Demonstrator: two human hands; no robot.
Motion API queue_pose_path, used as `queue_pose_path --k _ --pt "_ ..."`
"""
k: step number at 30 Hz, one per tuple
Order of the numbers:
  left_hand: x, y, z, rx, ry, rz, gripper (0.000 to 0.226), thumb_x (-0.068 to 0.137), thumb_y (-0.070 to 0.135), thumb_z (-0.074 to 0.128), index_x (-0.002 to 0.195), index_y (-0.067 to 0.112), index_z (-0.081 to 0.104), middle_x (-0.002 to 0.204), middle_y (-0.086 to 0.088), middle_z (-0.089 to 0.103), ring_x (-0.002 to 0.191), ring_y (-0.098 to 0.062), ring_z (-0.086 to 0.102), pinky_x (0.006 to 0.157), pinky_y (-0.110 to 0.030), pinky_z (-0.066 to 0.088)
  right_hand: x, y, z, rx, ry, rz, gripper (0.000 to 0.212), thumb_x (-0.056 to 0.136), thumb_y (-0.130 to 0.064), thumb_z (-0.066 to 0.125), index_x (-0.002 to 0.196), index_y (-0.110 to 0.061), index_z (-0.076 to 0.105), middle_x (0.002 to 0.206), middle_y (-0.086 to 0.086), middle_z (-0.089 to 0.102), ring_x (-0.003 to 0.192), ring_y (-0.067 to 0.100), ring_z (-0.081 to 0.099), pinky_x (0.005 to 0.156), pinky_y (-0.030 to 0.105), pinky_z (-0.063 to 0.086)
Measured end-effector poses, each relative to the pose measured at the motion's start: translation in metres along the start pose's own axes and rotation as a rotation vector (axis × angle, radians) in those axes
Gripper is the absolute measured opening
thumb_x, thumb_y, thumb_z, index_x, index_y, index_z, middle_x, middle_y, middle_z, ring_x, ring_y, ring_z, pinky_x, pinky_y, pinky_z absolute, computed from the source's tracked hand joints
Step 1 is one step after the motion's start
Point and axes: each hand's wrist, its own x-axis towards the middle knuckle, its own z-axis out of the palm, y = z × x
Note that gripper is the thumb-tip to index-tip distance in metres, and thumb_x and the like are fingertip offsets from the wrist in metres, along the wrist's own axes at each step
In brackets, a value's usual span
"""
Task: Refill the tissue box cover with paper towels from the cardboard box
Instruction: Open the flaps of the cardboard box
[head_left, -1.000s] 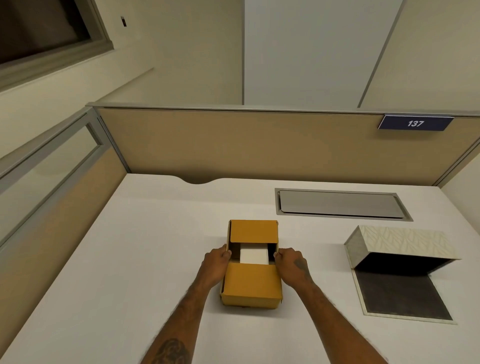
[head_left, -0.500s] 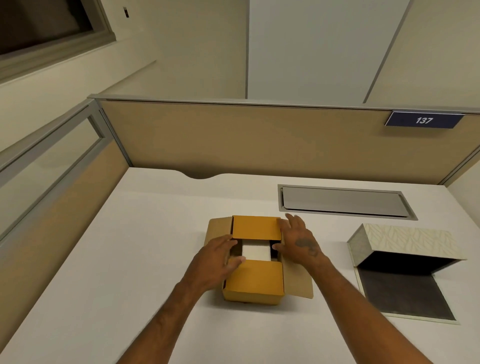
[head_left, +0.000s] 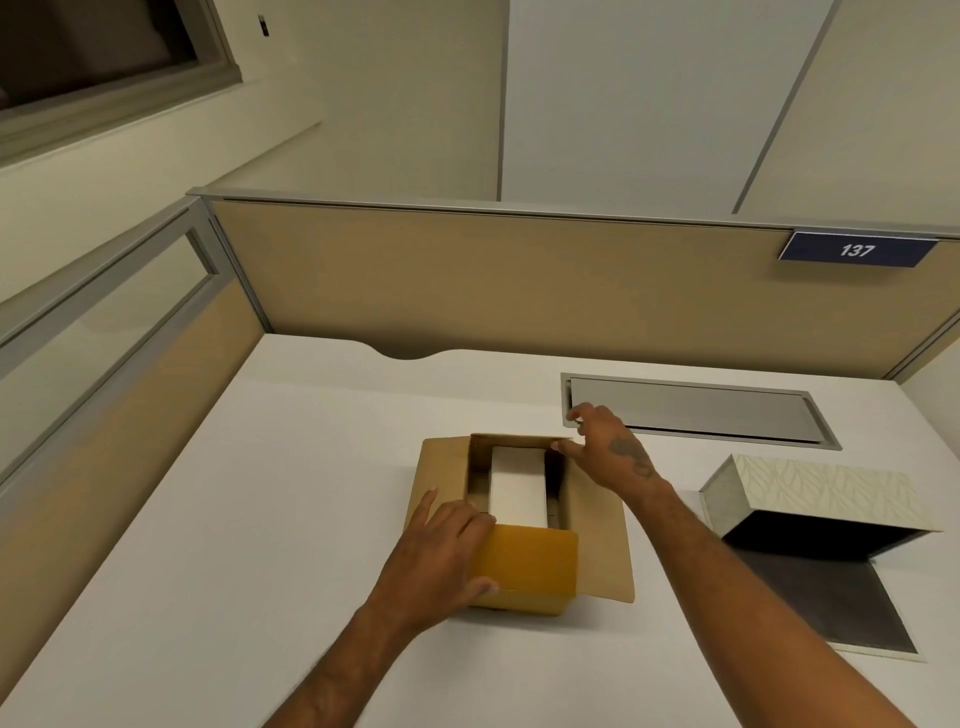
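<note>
The cardboard box (head_left: 535, 566) sits mid-desk with its side flaps spread out and its far flap pushed back. A white stack of paper towels (head_left: 517, 486) shows inside. My left hand (head_left: 441, 556) rests on the near-left corner, gripping the near flap. My right hand (head_left: 605, 449) is at the box's far right corner, fingertips on the far flap's edge, fingers apart. The tissue box cover (head_left: 810, 499), cream with a leaf pattern, stands open on the right, its dark base panel (head_left: 821, 603) lying flat toward me.
A grey metal cable hatch (head_left: 696, 410) is set into the white desk (head_left: 234, 519) just behind my right hand. Tan partition walls (head_left: 519, 280) close off the desk's back and left sides.
The box's side flaps have swung outward, then the far flap was pushed back, uncovering the paper towels. My right hand moved to the far right corner; my left slid to the near flap.
</note>
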Motion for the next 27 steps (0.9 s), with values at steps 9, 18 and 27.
queue_pose_path --k 9,18,27 --pt "-0.034 0.019 -0.017 -0.396 -0.098 -0.099 0.047 0.091 0.065 0.032 0.101 0.032 0.064 0.099 0.021 0.062 0.091 0.006 0.051 0.105 -0.020 0.033 0.019 -0.041 -0.001 0.150 0.163 0.090 0.007 0.089 -0.020 0.064 0.089 -0.013 0.063 0.095 0.009 0.067 0.082 0.023 0.063 0.068 0.030 0.050" --pt "-0.044 0.008 0.019 -0.184 -0.177 -0.069 0.070 0.070 0.075 0.058 0.127 0.035 0.056 0.129 0.019 0.054 0.122 -0.003 0.046 0.105 -0.020 0.033 0.021 -0.019 0.029 -0.337 -0.128 -0.162 0.040 0.094 -0.024 0.056 0.133 -0.018 0.055 0.136 0.010 0.053 0.125 0.029 0.050 0.102 0.038 0.048" --pt "-0.029 0.003 0.062 -0.045 0.100 0.012 0.029 0.063 0.022 0.087 0.079 0.028 0.063 0.074 0.013 0.062 0.070 -0.006 0.059 0.099 -0.039 0.049 0.024 -0.012 0.042 -0.267 -0.085 -0.155 0.019 0.093 -0.018 0.058 0.107 -0.015 0.069 0.101 0.009 0.070 0.094 0.023 0.066 0.077 0.023 0.046"
